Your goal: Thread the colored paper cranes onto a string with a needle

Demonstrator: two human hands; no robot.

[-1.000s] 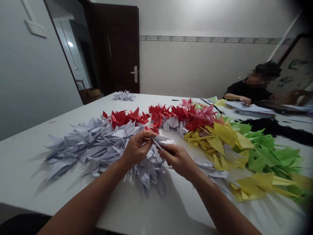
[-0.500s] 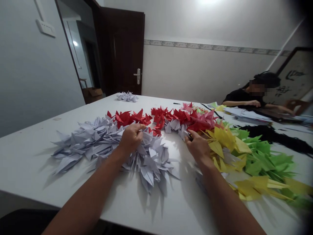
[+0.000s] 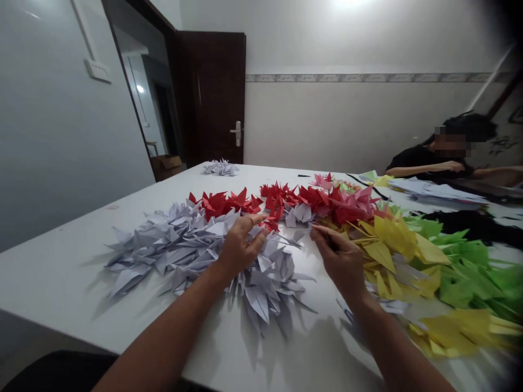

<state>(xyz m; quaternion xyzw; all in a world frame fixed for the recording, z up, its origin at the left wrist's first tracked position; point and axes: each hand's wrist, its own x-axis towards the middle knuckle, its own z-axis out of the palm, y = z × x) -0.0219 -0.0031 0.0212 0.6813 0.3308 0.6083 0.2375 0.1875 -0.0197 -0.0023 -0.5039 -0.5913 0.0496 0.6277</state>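
Note:
My left hand [image 3: 241,246] rests on a big heap of white folded paper cranes [image 3: 180,247], fingers apart and index stretched out, holding nothing. My right hand [image 3: 341,260] hovers just right of that heap, its fingers pinched together on a white paper crane [image 3: 301,234] at the fingertips. Both hands sit a short gap apart over the white table [image 3: 61,272]. Behind them lies a row of red cranes [image 3: 229,202].
Yellow cranes [image 3: 392,239] and green cranes [image 3: 469,267] are heaped to the right, pink cranes [image 3: 359,198] behind. A small white pile [image 3: 220,167] sits at the far table end. Another person [image 3: 445,158] sits at the far right with paper sheets [image 3: 433,190]. A dark door [image 3: 216,98] stands behind.
My left hand let go of the white crane into the heap and opened. My right hand reached to the cranes near the red row, then drew back with a pinch. The view shifted slightly.

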